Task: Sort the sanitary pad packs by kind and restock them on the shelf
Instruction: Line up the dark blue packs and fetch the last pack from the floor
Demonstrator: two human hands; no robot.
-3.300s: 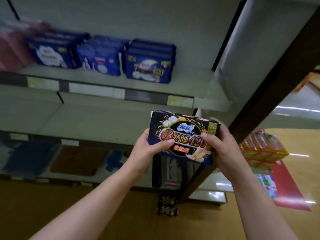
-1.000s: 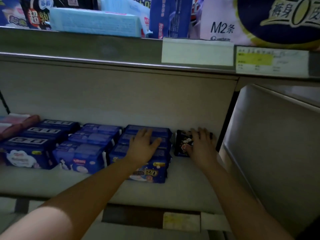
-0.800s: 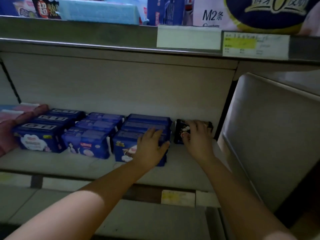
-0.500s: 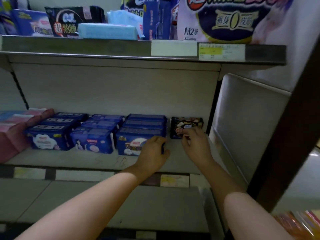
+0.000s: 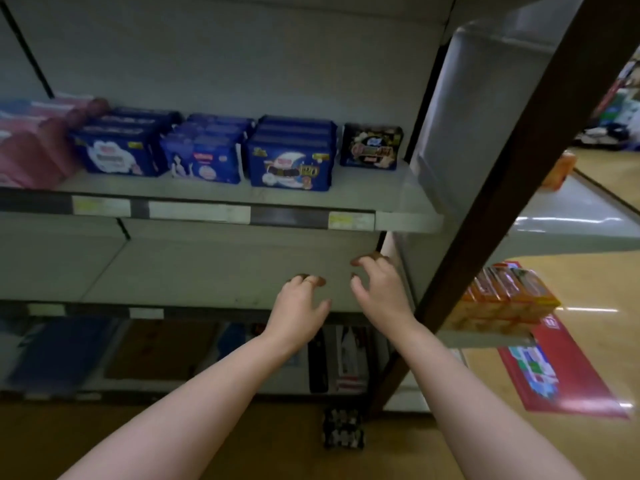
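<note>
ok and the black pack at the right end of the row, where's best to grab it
Probably by its top edge, coming from the front: the black pack stands upright, face out, with nothing on top. The blue stack sits close on its left, so a side pinch looks cramped; only its right end is free.

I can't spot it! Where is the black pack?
In the head view, the black pack stands at the right end of the shelf, just right of the nearest blue packs.
</note>
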